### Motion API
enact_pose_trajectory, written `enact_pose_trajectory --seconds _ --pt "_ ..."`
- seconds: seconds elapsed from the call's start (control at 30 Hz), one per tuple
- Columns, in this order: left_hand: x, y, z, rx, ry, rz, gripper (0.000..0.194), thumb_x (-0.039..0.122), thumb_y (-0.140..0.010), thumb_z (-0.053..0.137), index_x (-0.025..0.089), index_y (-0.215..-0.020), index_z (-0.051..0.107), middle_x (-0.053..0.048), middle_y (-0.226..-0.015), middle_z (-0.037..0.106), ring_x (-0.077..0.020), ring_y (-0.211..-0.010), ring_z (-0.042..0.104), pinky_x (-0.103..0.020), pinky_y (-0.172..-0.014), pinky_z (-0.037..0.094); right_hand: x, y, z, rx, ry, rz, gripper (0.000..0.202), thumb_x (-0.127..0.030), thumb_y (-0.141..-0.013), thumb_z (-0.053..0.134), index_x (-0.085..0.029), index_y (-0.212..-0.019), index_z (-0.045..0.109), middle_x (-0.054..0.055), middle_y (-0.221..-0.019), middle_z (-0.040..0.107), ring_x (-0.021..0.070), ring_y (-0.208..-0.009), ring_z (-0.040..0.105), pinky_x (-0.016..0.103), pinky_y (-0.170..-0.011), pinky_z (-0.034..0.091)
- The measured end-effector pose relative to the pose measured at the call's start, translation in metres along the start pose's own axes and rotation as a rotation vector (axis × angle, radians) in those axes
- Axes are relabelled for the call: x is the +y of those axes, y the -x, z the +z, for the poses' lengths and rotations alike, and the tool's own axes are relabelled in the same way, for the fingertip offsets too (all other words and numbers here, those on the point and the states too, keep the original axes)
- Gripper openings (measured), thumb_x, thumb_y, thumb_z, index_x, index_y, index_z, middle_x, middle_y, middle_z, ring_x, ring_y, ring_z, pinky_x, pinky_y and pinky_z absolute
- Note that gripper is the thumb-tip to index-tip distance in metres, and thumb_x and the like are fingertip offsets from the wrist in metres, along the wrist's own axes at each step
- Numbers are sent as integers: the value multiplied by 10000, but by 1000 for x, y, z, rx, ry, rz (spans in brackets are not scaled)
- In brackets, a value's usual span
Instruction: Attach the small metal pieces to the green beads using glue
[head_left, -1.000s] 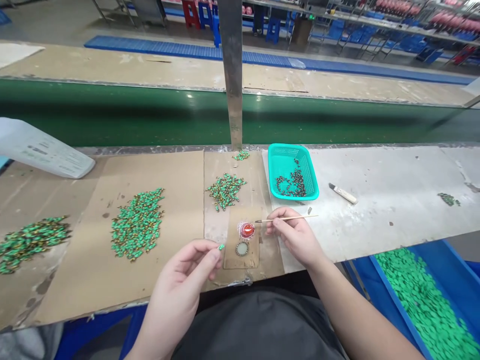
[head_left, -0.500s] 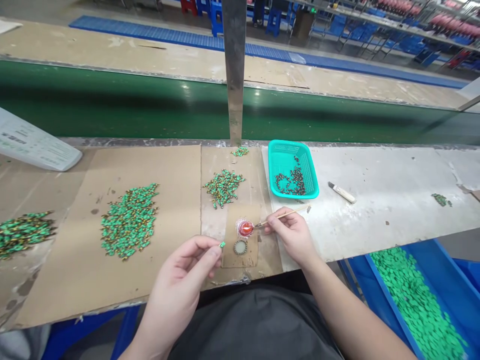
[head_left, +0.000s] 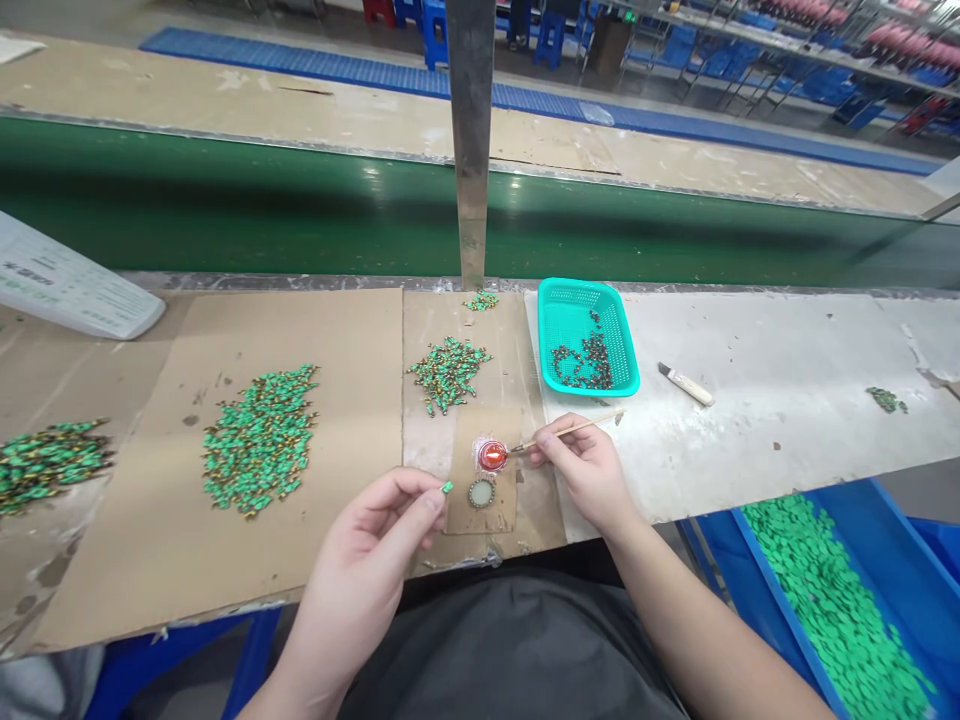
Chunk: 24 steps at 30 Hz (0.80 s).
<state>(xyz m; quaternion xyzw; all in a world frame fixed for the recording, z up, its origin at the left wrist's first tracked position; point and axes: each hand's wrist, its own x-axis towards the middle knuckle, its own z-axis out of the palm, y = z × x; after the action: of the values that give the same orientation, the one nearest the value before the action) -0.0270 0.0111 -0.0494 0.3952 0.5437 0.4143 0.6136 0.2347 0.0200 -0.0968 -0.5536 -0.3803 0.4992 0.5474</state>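
Between thumb and forefinger, my left hand pinches a small green piece. My right hand grips a thin paintbrush with a light handle. The brush tip is at the right edge of a small round pool of shiny red liquid; whether it dips in, I cannot tell. Just below the pool lies a round, pale disc with a dark beaded rim. Both are on a small piece of cardboard, to the right of my left fingertips.
Piles of green and gold pieces lie left, with a smaller pile ahead. A turquoise basket holds small dark pieces. A white-handled blade lies right. A blue bin of green pieces stands below. A metal post rises at the table's back.
Both hands keep nearly the same pose, the left still pinching the green piece and the right still holding the brush beside the red pool. The view has shifted very slightly.
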Motion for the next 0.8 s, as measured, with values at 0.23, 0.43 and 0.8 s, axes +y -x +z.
enact_pose_trajectory --seconds 0.23,0.43,0.8 --pt "0 -2 2 -8 10 9 323 493 -853 1035 238 -815 840 -9 -741 712 -170 -698 604 -234 -613 533 -2 0 3 6 9 -22 464 -644 -892 1014 -239 -874 787 39 -801 841 220 -733 841 361 -756 740" --pt "0 0 3 -35 24 -1 288 476 -908 1012 238 -848 861 -22 -798 776 -174 -729 671 -245 -690 595 -21 8 5 0 -33 -58 404 -584 -919 1021 -240 -872 814 32 -801 846 213 -741 859 334 -740 736" --pt "23 17 19 -323 370 -135 325 471 -878 1071 241 -767 870 -105 -1168 961 -303 -1161 893 -344 -1000 737 -86 55 24 -272 -292 -170 73 -250 -1110 887 -280 -1044 882 18 -980 913 198 -928 911 355 -938 763"
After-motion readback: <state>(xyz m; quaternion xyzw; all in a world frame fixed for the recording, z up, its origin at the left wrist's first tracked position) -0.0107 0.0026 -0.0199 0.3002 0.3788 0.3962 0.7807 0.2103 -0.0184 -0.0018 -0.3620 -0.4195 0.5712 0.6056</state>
